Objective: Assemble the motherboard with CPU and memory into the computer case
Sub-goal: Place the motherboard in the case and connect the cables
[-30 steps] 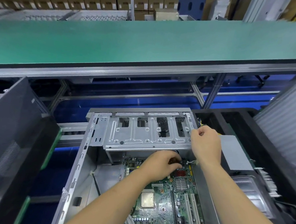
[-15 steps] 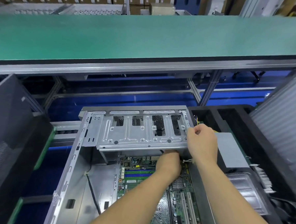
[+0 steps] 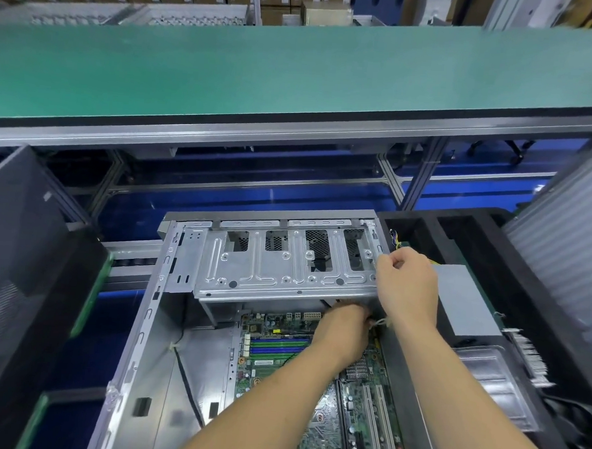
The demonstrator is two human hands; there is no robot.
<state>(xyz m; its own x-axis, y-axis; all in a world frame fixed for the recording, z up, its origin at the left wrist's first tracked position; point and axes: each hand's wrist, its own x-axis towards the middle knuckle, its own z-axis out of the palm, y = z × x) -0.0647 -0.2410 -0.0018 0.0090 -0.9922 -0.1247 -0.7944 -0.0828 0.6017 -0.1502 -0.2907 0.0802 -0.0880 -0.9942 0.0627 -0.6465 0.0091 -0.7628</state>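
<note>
An open grey computer case (image 3: 138, 336) lies flat in front of me, with a silver drive cage (image 3: 285, 265) across its far end. The green motherboard (image 3: 281, 354) sits inside, its blue and green memory slots showing. My left hand (image 3: 342, 329) reaches under the cage's near edge at the board's far right corner; its fingers are hidden there. My right hand (image 3: 406, 285) is curled at the cage's right end and pinches something small, seemingly a thin wire. Yellow and blue wires (image 3: 395, 238) show just beyond it.
A black foam tray (image 3: 492, 255) to the right holds a grey metal box (image 3: 461, 308) and a clear plastic tray (image 3: 495, 382). A dark case panel (image 3: 21, 261) leans at left. A green conveyor belt (image 3: 296, 70) runs across behind. A black cable (image 3: 187, 383) lies inside the case.
My left hand moved from the middle of the board up under the drive cage. My right hand stayed at the cage's right end. The view shifted slightly.
</note>
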